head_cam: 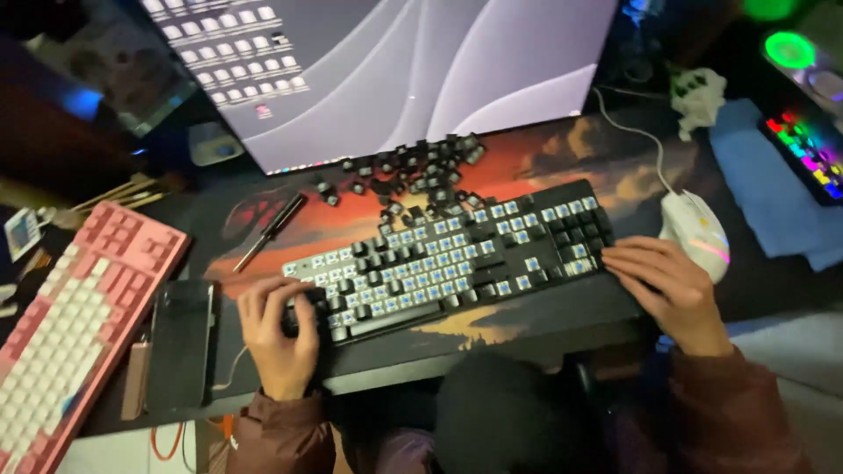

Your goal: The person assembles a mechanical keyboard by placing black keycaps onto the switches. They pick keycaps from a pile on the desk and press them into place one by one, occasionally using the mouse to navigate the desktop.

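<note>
A: Entry, head view. Landmark: the black keyboard [457, 263], lying at a slant on the worktop [544, 320], many caps off, blue switches bare.

B: Left hand?

A: Left hand [277, 329] sits at the keyboard's near-left corner, wrist coming up from below in a dark red sleeve [281, 434]. Fingers curled together over that corner; whether they clamp the case or a small dark part there, I cannot tell.

B: Right hand?

A: Right hand [667, 290] lies at the keyboard's right end, palm down, fingers [637, 259] stretched flat and close together, tips touching the edge by the last keys. It grips nothing that I can see.

B: Containers?

A: No tray or box seen. The removed keycaps [413, 171] lie loose in a heap beyond the keyboard's far edge, in front of the monitor [395, 70].

B: Surroundings?

A: White mouse [698, 228] just right of the keyboard, beyond the right hand. Thin dark tool [272, 230] beyond the keyboard's far-left corner. Dark phone [183, 342] left of the left hand; pink keyboard [70, 325] further left.

B: Edges, open room?

A: The keyboard's near edge sits close to the worktop's front edge. A bare strip of the sunset-printed mat [562, 154] shows beyond its far-right side.
</note>
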